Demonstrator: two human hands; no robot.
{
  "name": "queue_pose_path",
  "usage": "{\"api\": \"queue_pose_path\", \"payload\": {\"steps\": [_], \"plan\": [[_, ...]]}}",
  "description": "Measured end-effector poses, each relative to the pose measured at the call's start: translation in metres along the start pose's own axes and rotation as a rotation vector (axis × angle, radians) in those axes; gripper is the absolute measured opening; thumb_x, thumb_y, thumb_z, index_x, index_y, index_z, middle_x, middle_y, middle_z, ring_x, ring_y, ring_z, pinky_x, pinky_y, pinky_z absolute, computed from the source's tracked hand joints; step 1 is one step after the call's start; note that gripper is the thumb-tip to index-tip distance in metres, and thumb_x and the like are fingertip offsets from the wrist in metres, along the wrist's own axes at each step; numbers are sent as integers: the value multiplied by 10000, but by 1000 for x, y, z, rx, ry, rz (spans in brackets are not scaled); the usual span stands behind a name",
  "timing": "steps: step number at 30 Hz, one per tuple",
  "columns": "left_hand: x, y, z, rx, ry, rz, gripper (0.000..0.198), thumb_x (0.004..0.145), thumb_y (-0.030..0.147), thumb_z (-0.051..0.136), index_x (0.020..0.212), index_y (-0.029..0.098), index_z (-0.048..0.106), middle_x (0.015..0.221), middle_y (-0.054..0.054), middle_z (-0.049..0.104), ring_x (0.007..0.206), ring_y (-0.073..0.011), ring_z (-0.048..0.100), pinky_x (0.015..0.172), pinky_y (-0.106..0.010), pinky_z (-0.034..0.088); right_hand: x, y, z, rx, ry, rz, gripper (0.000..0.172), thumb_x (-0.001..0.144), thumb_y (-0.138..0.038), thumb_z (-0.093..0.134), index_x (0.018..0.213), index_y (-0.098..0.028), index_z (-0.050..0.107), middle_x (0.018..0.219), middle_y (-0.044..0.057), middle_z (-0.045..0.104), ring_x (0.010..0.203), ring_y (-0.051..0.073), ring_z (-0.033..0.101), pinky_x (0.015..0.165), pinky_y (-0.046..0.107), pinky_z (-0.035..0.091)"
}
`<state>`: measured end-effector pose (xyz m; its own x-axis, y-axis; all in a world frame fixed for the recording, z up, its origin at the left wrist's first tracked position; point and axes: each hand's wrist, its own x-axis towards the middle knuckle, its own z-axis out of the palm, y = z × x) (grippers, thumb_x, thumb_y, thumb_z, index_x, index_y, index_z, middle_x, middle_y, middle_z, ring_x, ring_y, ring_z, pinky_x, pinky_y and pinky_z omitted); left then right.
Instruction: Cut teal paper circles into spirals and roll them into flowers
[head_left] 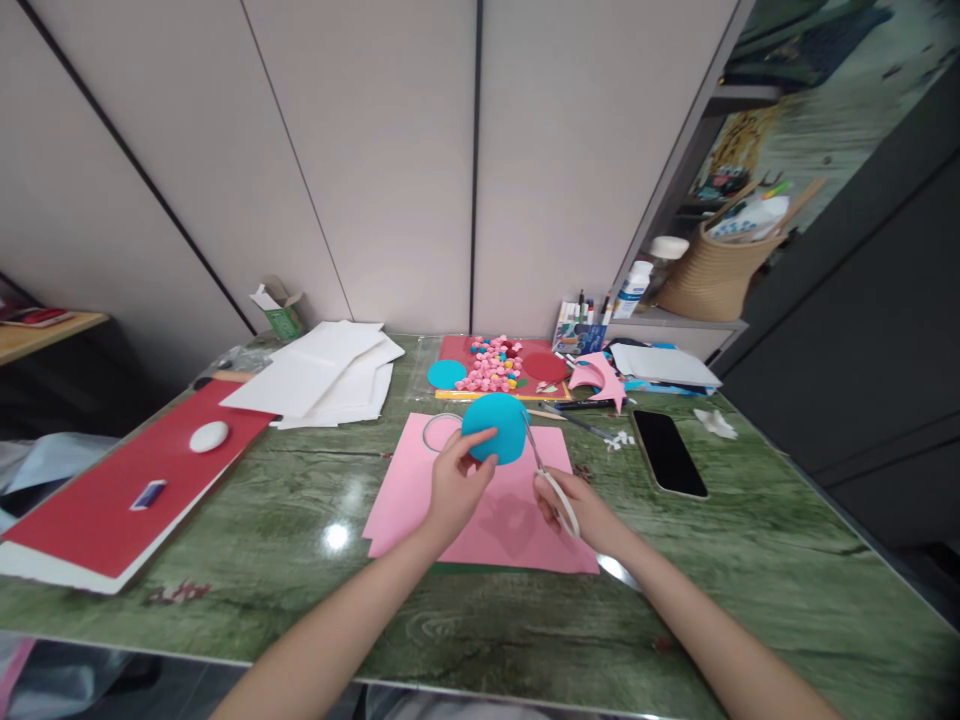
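My left hand (463, 480) pinches a blue paper circle (499, 415) by its lower left part, holding it above the table. In my right hand (574, 505) is a pair of scissors (561, 500) with pale handles, its blades touching the circle's right edge. Beneath both hands lie pink paper sheets (409, 500). A thin ring (426, 436) rests on the pink paper, partly hidden behind my left hand and the circle. Farther back, another blue circle (447, 375) sits beside a pile of small pink paper balls (491, 365).
White sheets (307, 370) and a red board (112, 490) with a white oval object (208, 436) lie at left. A phone (669, 453) and white scraps (619, 440) are at right. A pink offcut (598, 377), a red circle (545, 367) and a marker box (577, 328) stand behind.
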<state>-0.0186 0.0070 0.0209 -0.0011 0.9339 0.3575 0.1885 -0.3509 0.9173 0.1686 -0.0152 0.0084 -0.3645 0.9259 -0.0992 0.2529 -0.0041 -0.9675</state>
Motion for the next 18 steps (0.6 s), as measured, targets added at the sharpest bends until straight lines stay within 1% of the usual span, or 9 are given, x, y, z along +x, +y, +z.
{"api": "queue_pose_path", "payload": {"steps": [5, 11, 18], "plan": [[1, 1, -1, 16, 0, 2, 277, 745, 202, 563, 1016, 215, 619, 867, -37, 562, 740, -123, 499, 633, -229, 409, -1, -2, 0, 9, -12, -1, 325, 852, -450, 421, 669, -180, 416, 538, -42, 451, 453, 86, 434, 462, 218, 331], [1, -3, 0, -62, 5, -3, 268, 761, 228, 553, 1020, 212, 616, 975, -62, 578, 865, -160, 528, 698, -251, 433, 1, -3, -1, 16, -21, -1, 323, 848, -439, 431, 655, -180, 410, 529, -46, 443, 442, 82, 426, 456, 218, 327], [0, -4, 0, -87, 9, -9, 281, 770, 249, 549, 1042, 215, 611, 998, -69, 579, 905, -173, 532, 736, -266, 441, 1, -4, 0, 16, -22, -3, 316, 847, -427, 436, 651, -181, 407, 528, -49, 439, 445, 81, 424, 460, 217, 329]]}}
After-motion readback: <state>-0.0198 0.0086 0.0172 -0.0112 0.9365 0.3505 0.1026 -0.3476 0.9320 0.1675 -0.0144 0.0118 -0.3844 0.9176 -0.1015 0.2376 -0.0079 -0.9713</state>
